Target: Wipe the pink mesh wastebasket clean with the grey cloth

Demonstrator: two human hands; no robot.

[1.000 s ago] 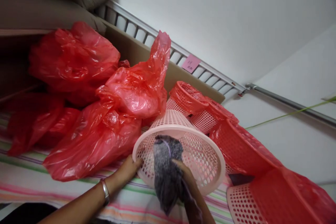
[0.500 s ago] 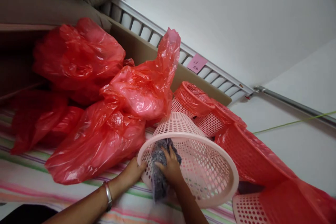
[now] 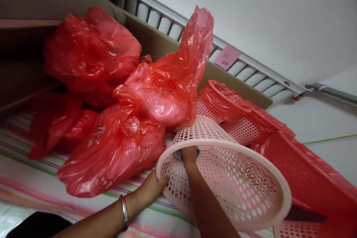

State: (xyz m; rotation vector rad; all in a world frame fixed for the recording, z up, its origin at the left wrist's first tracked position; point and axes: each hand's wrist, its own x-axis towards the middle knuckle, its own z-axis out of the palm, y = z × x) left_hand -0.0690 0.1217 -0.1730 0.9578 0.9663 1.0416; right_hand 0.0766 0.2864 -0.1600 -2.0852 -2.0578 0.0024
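One pink basket [image 3: 237,180], lower centre, gripped by left hand [image 3: 156,186]; now deeper inside, right hand [image 3: 189,154], fingers hidden, hold unclear; grey cloth [image 3: 178,154] further in, barely visible.

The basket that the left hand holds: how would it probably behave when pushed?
The basket is probably light for its size, since its wall is full of holes. It may roll if the left hand lets go, being round and on its side.

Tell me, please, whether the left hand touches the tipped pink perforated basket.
Touching: the head view shows the left hand gripping the rim of the pink perforated basket, thumb inside.
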